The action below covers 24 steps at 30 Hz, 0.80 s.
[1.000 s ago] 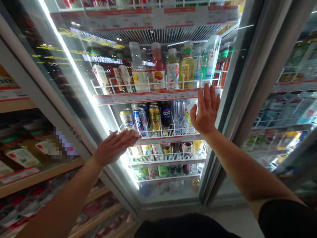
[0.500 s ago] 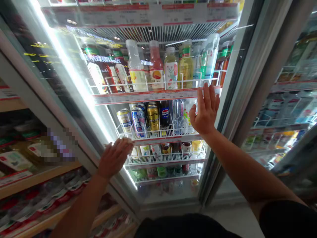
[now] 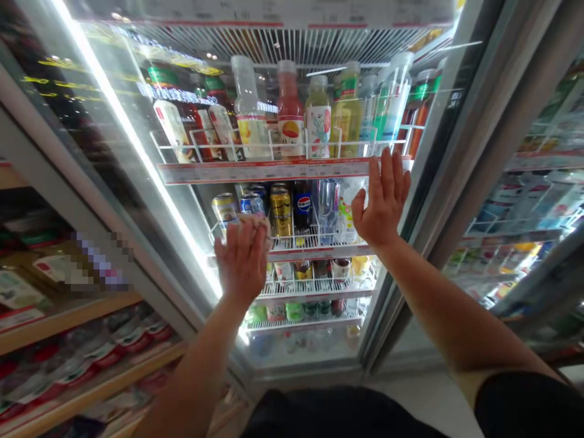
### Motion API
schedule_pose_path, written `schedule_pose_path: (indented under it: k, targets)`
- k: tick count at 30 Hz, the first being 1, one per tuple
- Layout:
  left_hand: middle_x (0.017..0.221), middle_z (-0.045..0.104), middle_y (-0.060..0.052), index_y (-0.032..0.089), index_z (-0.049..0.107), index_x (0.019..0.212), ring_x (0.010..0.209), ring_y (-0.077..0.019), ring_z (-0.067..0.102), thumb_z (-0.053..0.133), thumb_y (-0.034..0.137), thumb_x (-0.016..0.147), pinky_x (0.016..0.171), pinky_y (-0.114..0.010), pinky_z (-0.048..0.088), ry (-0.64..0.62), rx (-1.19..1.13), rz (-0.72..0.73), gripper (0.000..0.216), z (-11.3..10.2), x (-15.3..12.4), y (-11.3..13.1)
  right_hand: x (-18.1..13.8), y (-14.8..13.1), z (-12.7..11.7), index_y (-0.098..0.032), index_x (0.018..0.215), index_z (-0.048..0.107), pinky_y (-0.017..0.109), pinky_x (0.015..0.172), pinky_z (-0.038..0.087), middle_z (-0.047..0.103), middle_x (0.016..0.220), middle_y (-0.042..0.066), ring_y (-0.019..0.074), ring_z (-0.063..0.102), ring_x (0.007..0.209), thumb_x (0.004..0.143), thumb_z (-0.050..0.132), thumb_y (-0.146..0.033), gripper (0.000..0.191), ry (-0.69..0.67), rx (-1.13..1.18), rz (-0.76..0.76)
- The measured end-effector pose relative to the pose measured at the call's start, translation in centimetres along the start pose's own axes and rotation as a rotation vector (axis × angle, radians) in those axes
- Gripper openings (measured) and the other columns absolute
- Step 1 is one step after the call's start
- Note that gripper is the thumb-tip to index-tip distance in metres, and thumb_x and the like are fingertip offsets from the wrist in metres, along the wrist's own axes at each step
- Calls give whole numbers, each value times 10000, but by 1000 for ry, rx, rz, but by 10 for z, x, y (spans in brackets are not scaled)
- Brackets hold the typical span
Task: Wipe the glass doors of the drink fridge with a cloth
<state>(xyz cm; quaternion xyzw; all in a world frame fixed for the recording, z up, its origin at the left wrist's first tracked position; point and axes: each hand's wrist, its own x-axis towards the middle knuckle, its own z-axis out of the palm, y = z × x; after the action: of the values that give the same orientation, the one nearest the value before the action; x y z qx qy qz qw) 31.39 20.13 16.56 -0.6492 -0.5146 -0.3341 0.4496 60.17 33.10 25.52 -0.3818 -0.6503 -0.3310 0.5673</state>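
Observation:
My left hand (image 3: pixel 243 264) presses a pale, crumpled cloth (image 3: pixel 264 227) to the glass door (image 3: pixel 314 348) of a lit drinks cooler. Its fingers lie over the cloth, in front of the shelf with cans. Higher and to the right, my right hand (image 3: pixel 382 210) rests on the same door, palm toward the glass, fingers stretched and nothing held. Behind the glass stand a gold can (image 3: pixel 281 213), a dark cola bottle (image 3: pixel 302 207) and, one shelf up, a red juice bottle (image 3: pixel 290 112).
A bright light strip (image 3: pixel 137 152) runs down the cooler's left side. Wooden shelves (image 3: pixel 68 322) with packaged goods stand to the left. At the right is a grey door frame (image 3: pixel 460 182), with another drinks cooler (image 3: pixel 511 213) beyond. Reflections cross the glass.
My left hand has moved right and upward with the cloth, from the door's left edge to in front of the cans. My right hand stays almost in place on the glass.

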Motion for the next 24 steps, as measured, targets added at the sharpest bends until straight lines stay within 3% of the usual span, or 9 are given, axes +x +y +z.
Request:
schedule_pose_path:
  k: [3, 5, 9, 11, 13, 16, 18, 21, 24]
  targets:
    - [1750, 147, -123, 239, 139, 1724, 1628, -383, 3, 518, 211, 1049, 1309, -749, 87, 39, -21, -173, 774, -8, 24, -10, 0, 0, 0, -211, 1698, 222, 623, 1288, 221, 367, 1710, 122, 309, 220, 1641, 966, 359, -269, 747, -3, -20, 2]
    - [1753, 118, -109, 234, 102, 1725, 1634, -358, -20, 526, 188, 1039, 1322, -712, 117, 64, -18, -162, 808, -4, 26, 1, -1, 1, 1, -199, 1692, 245, 614, 1291, 226, 379, 1703, 127, 305, 228, 1640, 966, 360, -265, 738, 14, -25, -7]
    - [1692, 340, -51, 217, 186, 1714, 1641, -233, 73, 535, 137, 1009, 1385, -466, 52, 54, -35, 180, 791, 14, 11, 38, -2, 2, 3, -167, 1678, 287, 597, 1296, 235, 407, 1686, 141, 299, 248, 1634, 957, 371, -253, 731, 71, -4, -43]
    - [1635, 454, -25, 240, 252, 1701, 1635, -211, 123, 535, 132, 1007, 1385, -428, 8, 58, -38, 260, 757, 17, 16, 40, -2, 2, 4, -161, 1670, 303, 587, 1296, 244, 422, 1676, 148, 294, 260, 1630, 954, 377, -245, 724, 101, -8, -56]
    - [1629, 469, -27, 260, 275, 1695, 1637, -228, 122, 561, 148, 1009, 1384, -451, -7, 108, -44, 203, 752, 12, 35, 30, -2, 2, 4, -154, 1663, 312, 574, 1298, 249, 435, 1666, 156, 285, 266, 1628, 956, 382, -233, 715, 124, -13, -66]
    - [1690, 367, -33, 291, 258, 1701, 1645, -261, 78, 561, 171, 1023, 1383, -505, 5, 196, -74, 33, 752, 2, 68, 13, -2, 1, 4, -154, 1666, 298, 572, 1300, 242, 429, 1671, 159, 282, 247, 1635, 958, 389, -231, 718, 117, -10, -61]
    - [1711, 319, -40, 277, 240, 1707, 1648, -267, 42, 555, 157, 1016, 1381, -513, 11, 213, -82, -7, 769, 1, 75, 15, -2, 1, 4, -158, 1670, 288, 574, 1300, 239, 420, 1677, 158, 284, 239, 1637, 960, 390, -233, 721, 102, -8, -52]
    - [1668, 410, -52, 226, 274, 1698, 1646, -226, 55, 566, 112, 972, 1385, -446, 2, 151, -88, 184, 790, 7, 64, 32, -2, 0, 4, -159, 1671, 280, 572, 1300, 241, 425, 1672, 160, 284, 250, 1633, 961, 387, -230, 722, 107, -18, -60]
    - [1599, 517, -18, 255, 361, 1664, 1643, -199, 95, 599, 118, 963, 1383, -421, -37, 96, -69, 351, 753, 9, 61, 36, -2, 0, 4, -168, 1679, 262, 578, 1298, 243, 423, 1674, 153, 287, 251, 1633, 957, 384, -229, 734, 102, -27, -57]
